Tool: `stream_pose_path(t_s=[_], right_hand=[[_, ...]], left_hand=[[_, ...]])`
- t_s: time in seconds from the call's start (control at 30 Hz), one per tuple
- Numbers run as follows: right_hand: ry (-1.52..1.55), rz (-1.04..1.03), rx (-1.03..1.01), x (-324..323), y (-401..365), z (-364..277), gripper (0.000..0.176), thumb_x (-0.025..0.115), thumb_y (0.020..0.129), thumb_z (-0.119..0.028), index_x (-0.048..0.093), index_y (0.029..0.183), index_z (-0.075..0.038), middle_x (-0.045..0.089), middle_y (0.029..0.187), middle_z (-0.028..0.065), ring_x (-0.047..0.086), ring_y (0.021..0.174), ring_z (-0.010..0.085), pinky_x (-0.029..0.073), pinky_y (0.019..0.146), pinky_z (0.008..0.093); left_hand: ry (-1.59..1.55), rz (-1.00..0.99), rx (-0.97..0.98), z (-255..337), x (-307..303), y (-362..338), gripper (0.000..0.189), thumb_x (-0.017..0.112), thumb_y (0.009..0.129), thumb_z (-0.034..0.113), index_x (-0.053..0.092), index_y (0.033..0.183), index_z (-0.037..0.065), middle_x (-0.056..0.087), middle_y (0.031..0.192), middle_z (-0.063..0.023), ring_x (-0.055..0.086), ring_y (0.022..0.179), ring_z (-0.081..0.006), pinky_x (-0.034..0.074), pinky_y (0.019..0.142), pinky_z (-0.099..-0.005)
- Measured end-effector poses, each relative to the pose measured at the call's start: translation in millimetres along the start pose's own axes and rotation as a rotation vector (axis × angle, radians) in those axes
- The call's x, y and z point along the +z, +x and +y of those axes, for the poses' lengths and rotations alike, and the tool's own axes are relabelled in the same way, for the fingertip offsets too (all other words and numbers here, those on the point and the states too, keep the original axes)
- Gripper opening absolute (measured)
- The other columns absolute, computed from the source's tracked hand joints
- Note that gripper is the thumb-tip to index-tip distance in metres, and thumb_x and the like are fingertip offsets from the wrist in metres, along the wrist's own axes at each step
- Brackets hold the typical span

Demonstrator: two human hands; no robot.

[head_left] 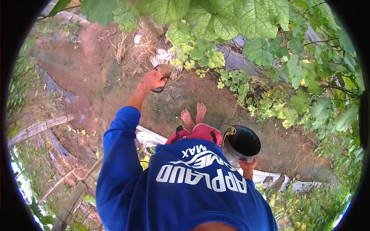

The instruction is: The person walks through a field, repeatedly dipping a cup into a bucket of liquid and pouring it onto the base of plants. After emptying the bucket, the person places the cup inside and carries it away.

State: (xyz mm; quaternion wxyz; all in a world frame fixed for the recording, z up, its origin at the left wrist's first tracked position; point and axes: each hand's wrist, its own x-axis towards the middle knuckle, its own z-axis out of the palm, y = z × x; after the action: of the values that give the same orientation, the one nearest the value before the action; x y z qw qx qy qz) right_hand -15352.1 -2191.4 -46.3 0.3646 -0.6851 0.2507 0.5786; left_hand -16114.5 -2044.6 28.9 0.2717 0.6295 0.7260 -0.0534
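Left hand (153, 79): arm extended, upper left-centre of the frame, over bare soil. Fingers closed around a small rounded object, brown on top and dark below (162, 71). Can't tell if it's a cup or something solid; hand covers part of it. Right hand (248, 164): lower right-centre, fingers gripping the near rim side of a bucket with dark interior and greyish wall (243, 141). Pale rope (231, 131) at the bucket's left edge. Contents, if any, not readable.

Bucket sits close to the body, beside the red shorts (213, 133). Bare feet (192, 115) on the soil (169, 106), between the two held things. Broad green leaves (246, 19) hang above; dry straw (146, 48) and a whitish sheet scrap (162, 57) are just beyond the left hand.

Handling, my judgement: keep the bucket tucked in and its mouth up, since a one-sided rim grip lets it tip. Keep the left wrist steady, as the object may hold something loose. Keep the left arm clear of leaves and straw. Weight even on both feet; soil may be slick.
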Motion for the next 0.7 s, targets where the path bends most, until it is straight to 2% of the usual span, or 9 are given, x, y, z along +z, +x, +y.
stream_pose_path(t_s=[0.17, 0.23, 0.3, 0.37, 0.4, 0.47, 0.5, 0.57, 0.7], right_hand=[[0.086, 0.005, 0.061, -31, 34, 1, 0.088, 0.049, 0.077, -0.067, 0.027, 0.143, -0.013, 0.035, 0.146, 0.0133, 0.038, 0.130, 0.0320, 0.031, 0.107, 0.0477], [0.100, 0.073, 0.033, -25, 34, 8, 0.092, 0.064, 0.067, -0.062, 0.034, 0.130, -0.002, 0.040, 0.132, 0.0139, 0.041, 0.121, 0.0283, 0.037, 0.101, 0.0486], [0.139, 0.083, 0.120, -24, 39, 13, 0.090, 0.067, 0.068, -0.060, 0.033, 0.129, -0.002, 0.042, 0.127, 0.0136, 0.042, 0.119, 0.0268, 0.038, 0.100, 0.0474], [-1.027, -0.255, -0.799, -54, 80, 31, 0.089, 0.066, 0.070, -0.058, 0.032, 0.130, -0.002, 0.043, 0.127, 0.0132, 0.043, 0.119, 0.0278, 0.039, 0.100, 0.0467], [-1.033, -0.266, -0.795, -41, 76, 31, 0.089, 0.066, 0.070, -0.058, 0.032, 0.130, -0.002, 0.043, 0.127, 0.0132, 0.043, 0.119, 0.0278, 0.039, 0.100, 0.0467], [-0.298, -0.092, -0.254, 9, 58, 28, 0.085, 0.064, 0.073, -0.056, 0.033, 0.131, -0.002, 0.046, 0.128, 0.0127, 0.046, 0.117, 0.0293, 0.038, 0.101, 0.0489], [-0.313, -0.105, -0.249, 29, 55, 25, 0.085, 0.064, 0.073, -0.056, 0.033, 0.131, -0.002, 0.046, 0.128, 0.0127, 0.046, 0.117, 0.0293, 0.038, 0.101, 0.0489], [0.196, -0.001, 0.059, 72, 53, 23, 0.076, 0.055, 0.080, -0.057, 0.043, 0.132, -0.004, 0.046, 0.140, 0.0106, 0.045, 0.125, 0.0288, 0.032, 0.106, 0.0500], [0.098, -0.120, 0.066, 148, 41, 23, 0.065, 0.055, 0.081, -0.051, 0.051, 0.125, -0.004, 0.056, 0.128, 0.0106, 0.050, 0.119, 0.0277, 0.038, 0.100, 0.0500]], left_hand=[[0.186, -0.108, -0.035, -3, -42, 43, 0.050, 0.050, 0.082, 0.043, 0.069, 0.100, 0.000, 0.068, 0.103, -0.0239, 0.065, 0.101, -0.0386, 0.054, 0.087, -0.0453], [0.193, -0.089, -0.002, -2, -56, 49, 0.044, 0.054, 0.081, 0.039, 0.070, 0.092, 0.000, 0.067, 0.093, -0.0253, 0.065, 0.092, -0.0413, 0.052, 0.082, -0.0482], [0.142, -0.079, -0.033, -2, -66, 51, 0.046, 0.054, 0.078, 0.040, 0.070, 0.091, 0.000, 0.067, 0.094, -0.0266, 0.065, 0.091, -0.0420, 0.051, 0.081, -0.0488], [0.157, -0.035, -0.012, -6, -73, 51, 0.048, 0.055, 0.077, 0.043, 0.069, 0.091, -0.001, 0.066, 0.092, -0.0275, 0.065, 0.089, -0.0424, 0.051, 0.080, -0.0490], [0.152, -0.015, -0.010, -7, -77, 47, 0.049, 0.054, 0.077, 0.043, 0.069, 0.090, -0.002, 0.066, 0.091, -0.0270, 0.065, 0.088, -0.0421, 0.051, 0.080, -0.0486], [0.136, -0.024, -0.043, -2, -92, 38, 0.049, 0.053, 0.078, 0.043, 0.069, 0.090, -0.002, 0.066, 0.092, -0.0268, 0.065, 0.088, -0.0419, 0.051, 0.080, -0.0484], [0.118, -0.033, -0.065, -1, -97, 33, 0.048, 0.053, 0.078, 0.043, 0.069, 0.090, -0.001, 0.067, 0.092, -0.0265, 0.065, 0.088, -0.0417, 0.051, 0.080, -0.0482], [0.088, 0.048, -0.032, -2, -99, 17, 0.048, 0.051, 0.081, 0.043, 0.069, 0.089, -0.001, 0.067, 0.089, -0.0256, 0.066, 0.086, -0.0405, 0.051, 0.079, -0.0481], [-0.003, 0.283, -0.097, -10, -85, -13, 0.042, 0.055, 0.085, 0.042, 0.069, 0.082, 0.003, 0.066, 0.080, -0.0231, 0.066, 0.077, -0.0399, 0.054, 0.070, -0.0477]])
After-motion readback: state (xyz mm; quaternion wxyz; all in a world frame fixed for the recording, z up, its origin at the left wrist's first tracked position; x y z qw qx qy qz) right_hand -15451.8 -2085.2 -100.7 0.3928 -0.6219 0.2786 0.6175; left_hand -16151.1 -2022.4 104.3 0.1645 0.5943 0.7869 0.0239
